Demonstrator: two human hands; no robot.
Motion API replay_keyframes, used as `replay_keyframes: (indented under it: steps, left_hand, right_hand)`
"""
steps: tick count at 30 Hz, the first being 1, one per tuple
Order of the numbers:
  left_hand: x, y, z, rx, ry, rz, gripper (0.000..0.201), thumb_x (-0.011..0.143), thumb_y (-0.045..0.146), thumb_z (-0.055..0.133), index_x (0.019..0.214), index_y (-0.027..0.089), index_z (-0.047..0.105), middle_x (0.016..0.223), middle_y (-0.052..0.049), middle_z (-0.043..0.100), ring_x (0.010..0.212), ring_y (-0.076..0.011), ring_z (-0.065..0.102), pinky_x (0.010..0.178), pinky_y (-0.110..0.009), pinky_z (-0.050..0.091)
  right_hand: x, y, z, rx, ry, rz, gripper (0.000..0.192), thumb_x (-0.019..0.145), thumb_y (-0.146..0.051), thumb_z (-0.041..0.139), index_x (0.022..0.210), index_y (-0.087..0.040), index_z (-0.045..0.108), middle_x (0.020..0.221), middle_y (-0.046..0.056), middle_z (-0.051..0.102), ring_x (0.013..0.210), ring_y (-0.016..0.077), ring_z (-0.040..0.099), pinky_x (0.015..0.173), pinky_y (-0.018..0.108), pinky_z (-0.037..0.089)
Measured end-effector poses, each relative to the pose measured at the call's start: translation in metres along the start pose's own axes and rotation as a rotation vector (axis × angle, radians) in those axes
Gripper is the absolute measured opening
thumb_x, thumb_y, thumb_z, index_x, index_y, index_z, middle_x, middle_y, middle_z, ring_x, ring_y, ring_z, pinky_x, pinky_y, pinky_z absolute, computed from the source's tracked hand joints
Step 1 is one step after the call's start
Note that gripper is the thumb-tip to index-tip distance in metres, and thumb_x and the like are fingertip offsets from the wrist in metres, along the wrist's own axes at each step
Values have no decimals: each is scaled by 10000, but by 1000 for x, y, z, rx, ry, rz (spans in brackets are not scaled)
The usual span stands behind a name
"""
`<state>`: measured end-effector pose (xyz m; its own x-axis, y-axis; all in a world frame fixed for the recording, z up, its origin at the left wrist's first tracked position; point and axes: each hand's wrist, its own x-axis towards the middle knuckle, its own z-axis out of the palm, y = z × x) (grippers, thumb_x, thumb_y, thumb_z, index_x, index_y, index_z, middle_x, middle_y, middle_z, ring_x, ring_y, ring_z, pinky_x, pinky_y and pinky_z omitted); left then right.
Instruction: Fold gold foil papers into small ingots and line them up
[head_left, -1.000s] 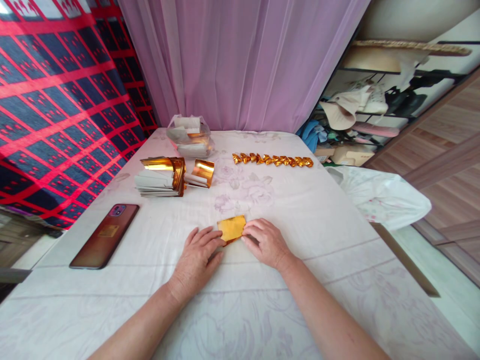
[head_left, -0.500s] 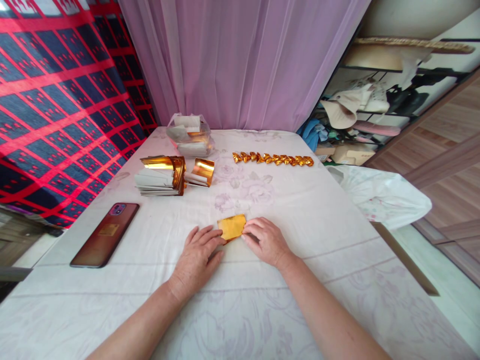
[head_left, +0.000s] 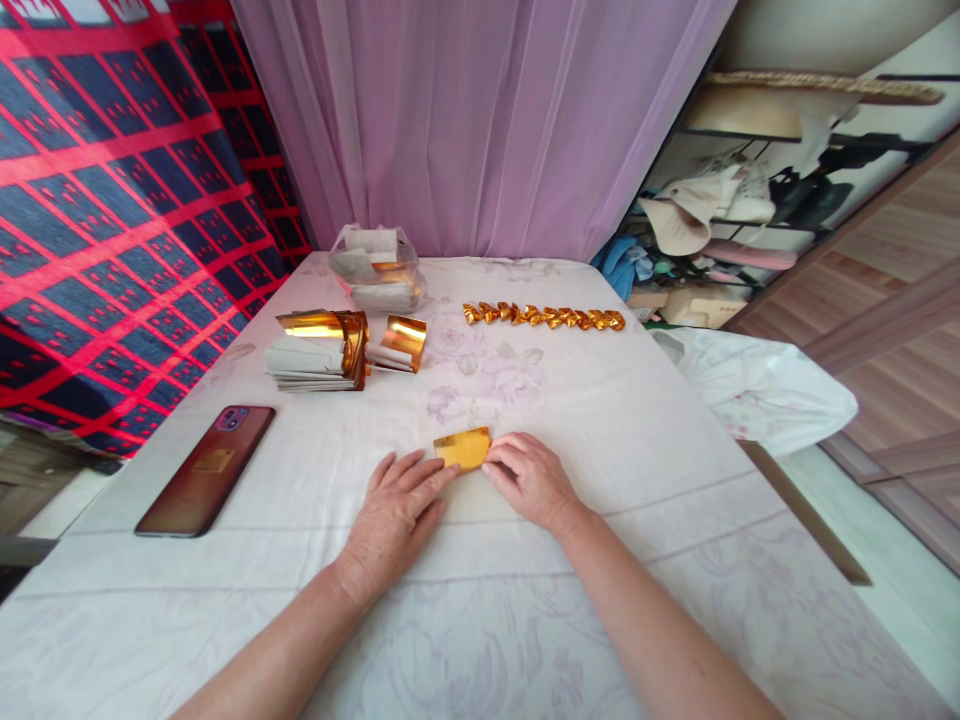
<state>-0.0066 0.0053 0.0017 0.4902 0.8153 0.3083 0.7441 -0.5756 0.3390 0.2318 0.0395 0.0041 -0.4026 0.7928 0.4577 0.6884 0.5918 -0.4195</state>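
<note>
Pressing flat on a white flowered cloth (head_left: pixel 600 420), both hands work one small gold foil sheet (head_left: pixel 463 448) that lies toward the near edge of the table, about midway between its left and right sides.

- Left hand (head_left: pixel 394 515): palm down on the cloth, fingers stretched out and together, not curled; the fingertips (head_left: pixel 442 474) touch the sheet's lower left edge.
- Right hand (head_left: pixel 531 481): palm down, fingers bent, their tips pinching the sheet's right edge against the cloth.
- Gold foil sheet: folded, lying flat between the two hands, shiny side up.
- Phone (head_left: pixel 205 470): dark, face down, near the left edge, well apart from the hands.
- Stack of paper strips (head_left: pixel 311 355): white with gold foil ends curling upward, toward the far left of the table.
- Smaller bundle of strips (head_left: pixel 399 345): just beside that stack, on its right.
- Clear plastic bag (head_left: pixel 377 268): holds more strips, at the far left corner.
- Row of folded gold pieces (head_left: pixel 544 317): laid end to end in a line along the far side, right of the bag.
- Pink curtain (head_left: pixel 480 120): hanging behind the far edge.
- White plastic bag (head_left: pixel 757 385): off the right edge.
</note>
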Motion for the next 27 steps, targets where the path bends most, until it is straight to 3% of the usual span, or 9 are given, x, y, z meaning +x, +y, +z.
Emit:
replay_keyframes:
  steps: [3,10,14,22,27]
  left_hand:
    - [0,0,0,19,-8,7,408,926,198,507,1313,311,565,1297,-38,641,1262,-282,508,1075,-565,335]
    - [0,1,0,41,-46,-2,421,930,220,493,1348,244,532,1331,-62,620,1290,-296,485,1088,-583,324]
    - [0,2,0,81,-49,0,432,930,225,483,1359,205,521,1362,-100,590,1287,-298,492,1084,-583,340]
    - [0,6,0,177,-9,18,442,936,216,453,1372,174,513,1429,-139,515,1301,-302,477,1072,-556,376]
    - [1,9,-2,217,-4,63,398,945,196,431,1313,213,583,1436,-74,530,1332,-304,444,1103,-546,334]
  right_hand:
    - [0,0,1,2,6,3,115,891,-192,569,797,-205,634,868,50,666,810,190,611,751,325,482]
    - [-1,2,2,-19,2,27,65,873,-173,571,889,-214,619,892,53,667,834,204,614,770,334,487]
    - [-2,3,4,-25,27,46,178,861,-133,547,1014,-216,583,876,41,669,818,202,617,766,332,486]
    - [-1,4,4,-42,-4,47,112,868,-131,552,879,-222,616,858,37,650,824,200,609,765,327,482]
    - [-1,3,5,-69,20,52,102,858,-135,584,889,-206,650,901,53,650,841,203,617,779,328,490]
